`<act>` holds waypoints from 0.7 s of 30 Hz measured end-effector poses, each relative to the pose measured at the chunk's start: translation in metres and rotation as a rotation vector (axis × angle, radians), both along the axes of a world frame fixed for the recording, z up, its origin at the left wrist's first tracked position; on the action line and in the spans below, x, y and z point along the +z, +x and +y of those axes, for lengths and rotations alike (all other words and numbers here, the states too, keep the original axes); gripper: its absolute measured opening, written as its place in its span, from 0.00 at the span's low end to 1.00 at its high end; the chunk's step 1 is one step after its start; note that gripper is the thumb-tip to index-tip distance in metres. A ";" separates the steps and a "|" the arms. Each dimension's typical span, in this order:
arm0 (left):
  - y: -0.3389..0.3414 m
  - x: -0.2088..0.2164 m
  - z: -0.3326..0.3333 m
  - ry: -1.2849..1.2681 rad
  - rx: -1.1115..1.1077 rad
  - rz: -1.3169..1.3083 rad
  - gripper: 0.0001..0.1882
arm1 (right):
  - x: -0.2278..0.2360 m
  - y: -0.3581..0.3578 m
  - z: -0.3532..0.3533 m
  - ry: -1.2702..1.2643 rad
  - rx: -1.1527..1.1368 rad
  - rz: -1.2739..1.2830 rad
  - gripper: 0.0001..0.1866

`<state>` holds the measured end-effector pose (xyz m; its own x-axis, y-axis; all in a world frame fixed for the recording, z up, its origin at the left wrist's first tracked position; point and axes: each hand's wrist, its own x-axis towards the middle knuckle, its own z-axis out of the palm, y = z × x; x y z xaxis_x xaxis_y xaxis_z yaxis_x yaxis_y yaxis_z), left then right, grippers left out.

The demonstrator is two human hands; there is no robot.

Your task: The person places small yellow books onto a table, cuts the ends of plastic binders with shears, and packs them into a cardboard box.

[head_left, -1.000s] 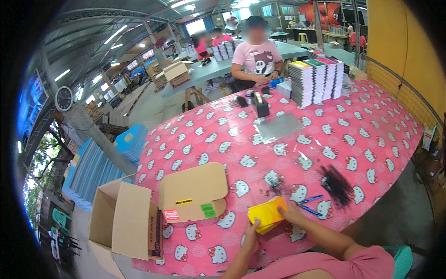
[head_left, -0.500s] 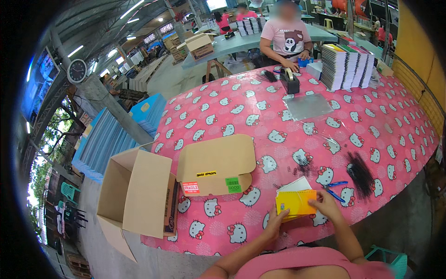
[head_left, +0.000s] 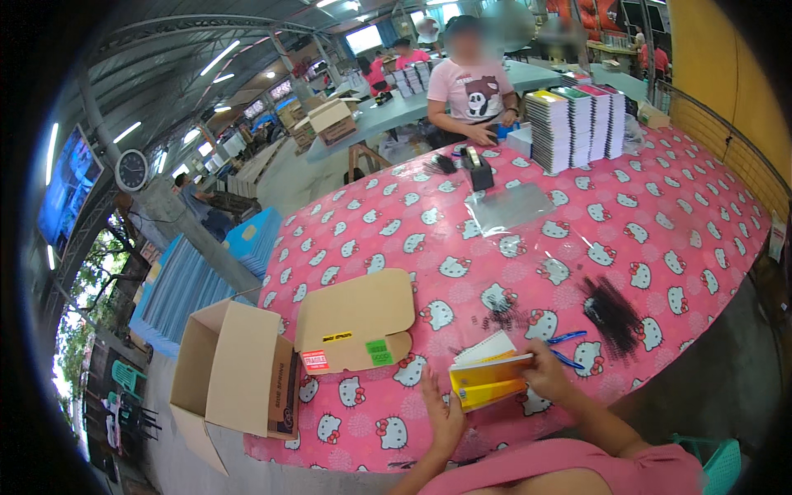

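A yellow-covered notebook [head_left: 480, 393] is tilted up off the table in front of me, its cover parted from the pages. My right hand [head_left: 548, 373] is closed on its right side. Beside its left edge is my left hand [head_left: 444, 414], fingers stretched out and thumb close to the cover; whether they touch I cannot tell. Just behind the notebook lie white sheets [head_left: 487, 349] with a punched edge. Blue-handled pliers [head_left: 568, 337] rest to the right of my right hand. A pile of black binding coils [head_left: 610, 318] lies farther right.
A flat cardboard box [head_left: 355, 309] and a big open carton [head_left: 239, 363] stand left. Across the pink patterned table [head_left: 412, 247] are clear plastic sheets [head_left: 511, 208], a tape dispenser [head_left: 477, 169], stacked spiral notebooks [head_left: 551, 132] and a co-worker [head_left: 474, 91]. Loose coils [head_left: 499, 318] lie nearer.
My left hand has let go of the yellow notebook and opened beside it. My right hand has tilted the notebook up and parted its cover. The view has swung right.
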<state>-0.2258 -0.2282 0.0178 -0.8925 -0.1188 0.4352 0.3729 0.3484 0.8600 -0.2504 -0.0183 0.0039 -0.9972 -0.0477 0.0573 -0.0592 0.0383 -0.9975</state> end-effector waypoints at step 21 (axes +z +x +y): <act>-0.008 0.028 0.035 -0.637 0.008 0.124 0.10 | -0.011 -0.023 0.057 0.700 -0.006 0.427 0.18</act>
